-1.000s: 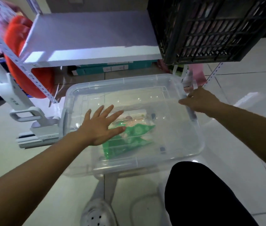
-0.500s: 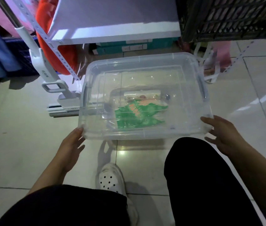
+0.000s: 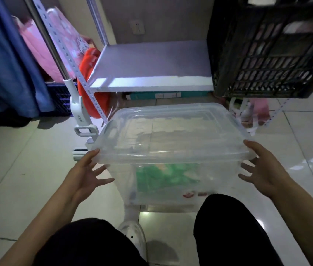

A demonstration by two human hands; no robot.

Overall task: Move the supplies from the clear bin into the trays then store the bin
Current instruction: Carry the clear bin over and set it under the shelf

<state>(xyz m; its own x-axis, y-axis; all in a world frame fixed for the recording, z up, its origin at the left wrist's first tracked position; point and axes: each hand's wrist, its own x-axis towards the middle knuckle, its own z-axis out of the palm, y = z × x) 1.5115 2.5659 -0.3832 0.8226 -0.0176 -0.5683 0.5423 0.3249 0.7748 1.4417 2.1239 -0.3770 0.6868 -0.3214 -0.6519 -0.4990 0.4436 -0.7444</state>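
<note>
Below the shelf (image 3: 151,64), spread left hand (image 3: 86,174) and right hand (image 3: 263,169) touch the clear bin (image 3: 171,135) lid's near corners.

We see bare forearms, no sleeves, black trousers (image 3: 232,233) over both knees, and a white perforated clog (image 3: 134,237).

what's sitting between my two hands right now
In the head view, the lidded clear bin spans the gap between left hand and right hand, with a green packet inside it.
</note>
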